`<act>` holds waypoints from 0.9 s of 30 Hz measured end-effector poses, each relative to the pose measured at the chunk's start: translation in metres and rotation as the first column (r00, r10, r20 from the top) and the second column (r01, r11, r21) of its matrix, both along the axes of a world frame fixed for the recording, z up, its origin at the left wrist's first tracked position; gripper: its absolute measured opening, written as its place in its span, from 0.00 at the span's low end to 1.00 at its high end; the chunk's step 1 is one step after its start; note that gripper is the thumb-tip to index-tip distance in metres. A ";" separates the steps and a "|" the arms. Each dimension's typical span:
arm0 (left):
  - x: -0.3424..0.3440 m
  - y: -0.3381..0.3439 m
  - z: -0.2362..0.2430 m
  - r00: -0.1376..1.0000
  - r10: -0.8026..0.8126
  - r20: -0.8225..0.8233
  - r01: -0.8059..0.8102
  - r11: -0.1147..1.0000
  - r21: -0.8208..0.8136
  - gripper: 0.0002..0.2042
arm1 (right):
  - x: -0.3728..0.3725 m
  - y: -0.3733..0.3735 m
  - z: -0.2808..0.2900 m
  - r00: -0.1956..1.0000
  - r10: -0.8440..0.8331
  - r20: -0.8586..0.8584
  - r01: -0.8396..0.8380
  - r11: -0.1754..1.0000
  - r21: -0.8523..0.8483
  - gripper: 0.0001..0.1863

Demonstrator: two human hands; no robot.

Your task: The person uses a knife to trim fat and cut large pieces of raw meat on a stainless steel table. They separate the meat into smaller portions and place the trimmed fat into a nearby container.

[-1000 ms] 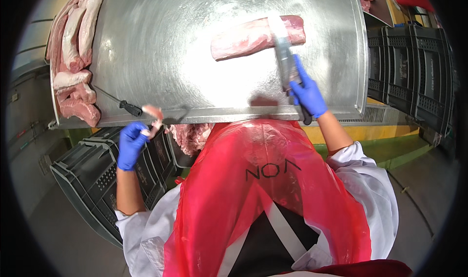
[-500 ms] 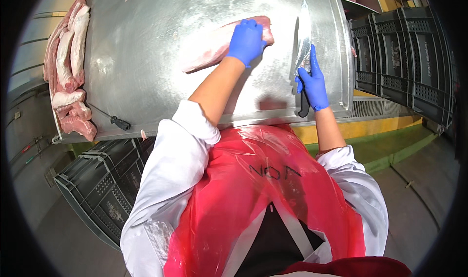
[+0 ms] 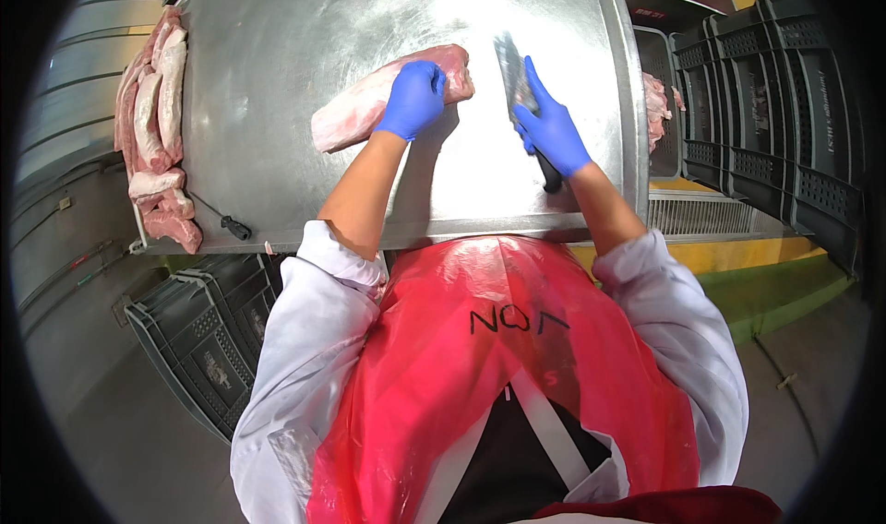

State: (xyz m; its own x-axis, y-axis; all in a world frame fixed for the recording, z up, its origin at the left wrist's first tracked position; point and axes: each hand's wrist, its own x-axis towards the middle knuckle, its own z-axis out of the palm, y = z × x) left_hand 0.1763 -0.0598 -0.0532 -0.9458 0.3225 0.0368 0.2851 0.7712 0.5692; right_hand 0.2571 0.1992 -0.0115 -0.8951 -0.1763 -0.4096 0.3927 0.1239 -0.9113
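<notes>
A pale pink pork loin lies slantwise on the metal table. My left hand, in a blue glove, is closed on the top of it towards its right end, with the fingers curled; part of the meat is hidden under the hand. To the right of the loin, my blue-gloved right hand holds a knife around the place where blade and black handle meet. The index finger stretches along the blade, which points away from me, apart from the meat. Glare washes out the blade's tip.
Several long meat strips are piled along the table's left edge. A dark-handled sharpening steel lies near the front left corner. Black crates stand at the right, beside a tray of meat pieces; another crate is below left.
The whole view has shifted. My left fingers have curled more tightly over the loin. My right hand and the knife have come closer to the meat, and the blade tilts more to the left.
</notes>
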 end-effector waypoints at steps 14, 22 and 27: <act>0.008 0.005 0.005 0.971 0.123 0.207 -0.135 0.990 0.048 0.04 | -0.002 0.024 -0.005 0.841 0.536 0.071 -0.538 0.818 0.203 0.36; -0.003 0.001 0.040 0.978 0.095 0.185 -0.094 0.995 -0.012 0.09 | -0.022 -0.018 -0.003 0.852 0.523 -0.015 -0.515 0.844 0.151 0.37; -0.019 -0.030 0.038 0.959 0.145 0.242 -0.197 0.958 0.209 0.13 | -0.004 -0.013 -0.004 0.820 0.572 0.038 -0.572 0.812 0.119 0.37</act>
